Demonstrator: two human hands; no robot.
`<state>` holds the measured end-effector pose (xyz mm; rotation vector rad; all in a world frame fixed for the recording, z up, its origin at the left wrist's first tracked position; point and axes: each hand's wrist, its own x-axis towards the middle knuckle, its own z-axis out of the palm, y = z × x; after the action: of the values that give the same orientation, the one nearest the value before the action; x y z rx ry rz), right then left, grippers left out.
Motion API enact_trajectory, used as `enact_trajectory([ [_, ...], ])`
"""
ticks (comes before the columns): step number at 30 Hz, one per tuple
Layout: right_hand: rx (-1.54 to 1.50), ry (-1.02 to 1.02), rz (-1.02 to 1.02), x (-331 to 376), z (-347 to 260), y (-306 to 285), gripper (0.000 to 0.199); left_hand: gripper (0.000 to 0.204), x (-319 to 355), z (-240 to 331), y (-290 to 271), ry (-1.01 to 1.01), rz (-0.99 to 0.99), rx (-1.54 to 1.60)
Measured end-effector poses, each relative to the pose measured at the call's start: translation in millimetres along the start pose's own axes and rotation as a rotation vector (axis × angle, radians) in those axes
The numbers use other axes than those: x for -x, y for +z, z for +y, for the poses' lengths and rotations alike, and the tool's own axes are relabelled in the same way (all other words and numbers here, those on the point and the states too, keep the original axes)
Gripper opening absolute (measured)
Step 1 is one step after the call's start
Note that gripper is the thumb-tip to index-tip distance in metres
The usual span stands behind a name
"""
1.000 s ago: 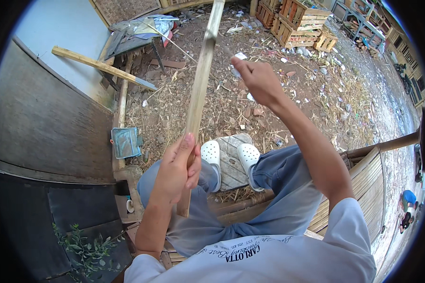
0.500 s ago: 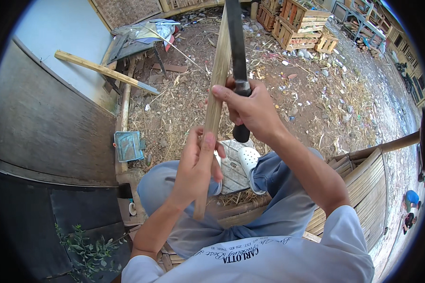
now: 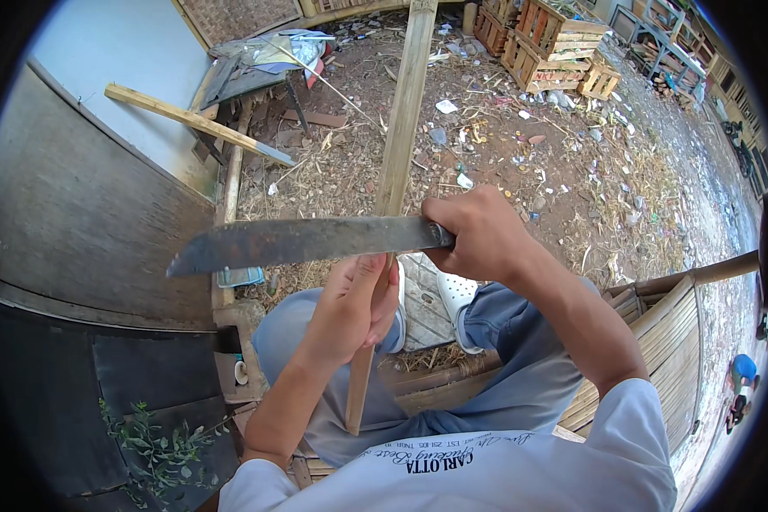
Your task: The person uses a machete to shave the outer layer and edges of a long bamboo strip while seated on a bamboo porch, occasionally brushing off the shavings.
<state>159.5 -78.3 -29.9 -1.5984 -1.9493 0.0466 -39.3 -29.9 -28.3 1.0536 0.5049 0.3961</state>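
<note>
My left hand [image 3: 354, 305] is closed around a long bamboo strip [image 3: 406, 115], which runs from between my knees up past the top of the view. My right hand [image 3: 484, 232] grips the handle of a machete [image 3: 307, 241]. Its dark, worn blade points left and lies across the strip, just above my left fingers. Whether the edge touches the bamboo I cannot tell. Most of the handle is hidden inside my right fist. Below my hands, white clogs [image 3: 457, 294] on my feet rest by a pale slab [image 3: 423, 311].
Wooden crates [image 3: 555, 43] are stacked at the far right. A plank [image 3: 196, 124] leans at the left near a low table [image 3: 252, 72] piled with cloth. A blue plastic container [image 3: 241, 277] is partly behind the blade. Bamboo slats [image 3: 661, 341] lie on my right; litter covers the ground.
The machete has swung from pointing away from me to lying crosswise, pointing left. My right hand has let go of the bamboo strip. The strip has slid nearer to me.
</note>
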Motion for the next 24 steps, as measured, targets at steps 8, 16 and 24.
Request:
enact_trajectory([
  [8, 0.245, 0.288, 0.014, -21, 54, -27, 0.013, 0.038, -6, -9, 9, -0.002, 0.171, -0.159],
  [16, 0.201, 0.324, 0.104, -30, 53, -23, 0.005, 0.036, 8, -5, 4, -0.020, 0.080, -0.170],
  [24, 0.174, 0.593, 0.097, -27, 83, -35, 0.015, 0.035, 17, 3, 0, -0.231, 0.062, 0.032],
])
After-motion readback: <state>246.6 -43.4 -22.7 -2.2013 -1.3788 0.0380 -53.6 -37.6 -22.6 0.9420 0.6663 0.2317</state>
